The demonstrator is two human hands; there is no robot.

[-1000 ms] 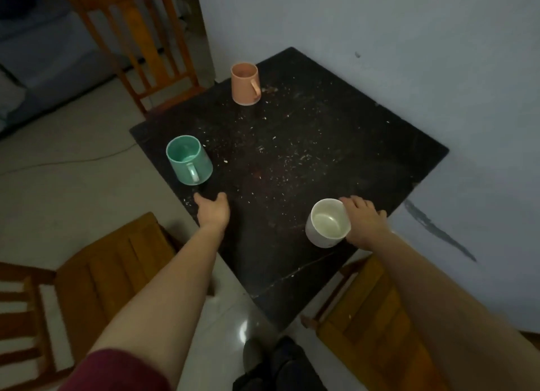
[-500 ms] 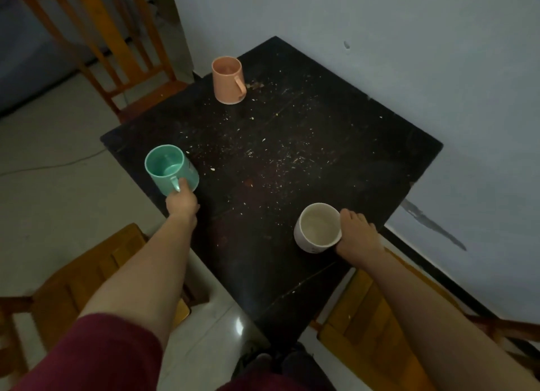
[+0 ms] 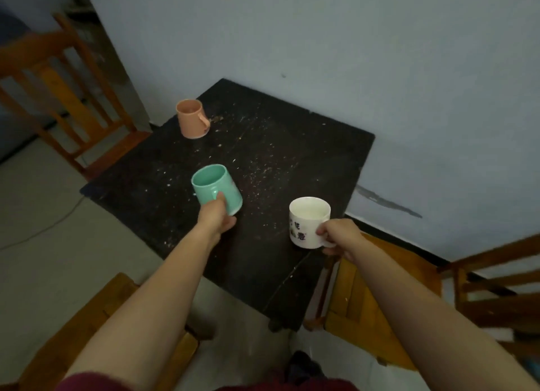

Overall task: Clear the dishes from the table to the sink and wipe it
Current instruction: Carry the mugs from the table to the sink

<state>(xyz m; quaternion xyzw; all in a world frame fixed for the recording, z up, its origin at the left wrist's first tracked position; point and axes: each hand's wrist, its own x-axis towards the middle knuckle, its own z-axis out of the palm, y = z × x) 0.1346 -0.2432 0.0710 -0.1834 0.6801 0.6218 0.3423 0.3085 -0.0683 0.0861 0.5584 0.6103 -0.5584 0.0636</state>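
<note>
My left hand (image 3: pixel 215 218) grips the handle of a green mug (image 3: pixel 217 187) and holds it tilted above the dark table (image 3: pixel 271 162). In my right hand (image 3: pixel 340 235) is a white mug (image 3: pixel 306 224) with dark printed characters, held by its handle over the table's near right edge. A pink mug (image 3: pixel 191 118) stands upright at the table's far left corner. Pale crumbs are scattered over the tabletop.
Wooden chairs surround the table: one at the far left (image 3: pixel 61 98), one at the near left (image 3: pixel 87 332), one at the near right (image 3: pixel 365 297), another at the right edge (image 3: pixel 496 288). A blue-grey wall (image 3: pixel 380 69) runs behind the table. A thin cable (image 3: pixel 43 229) lies on the floor.
Both hands closed on the mug handles and lifted the green and white mugs off the table. The view shifted, and the pink mug stayed put.
</note>
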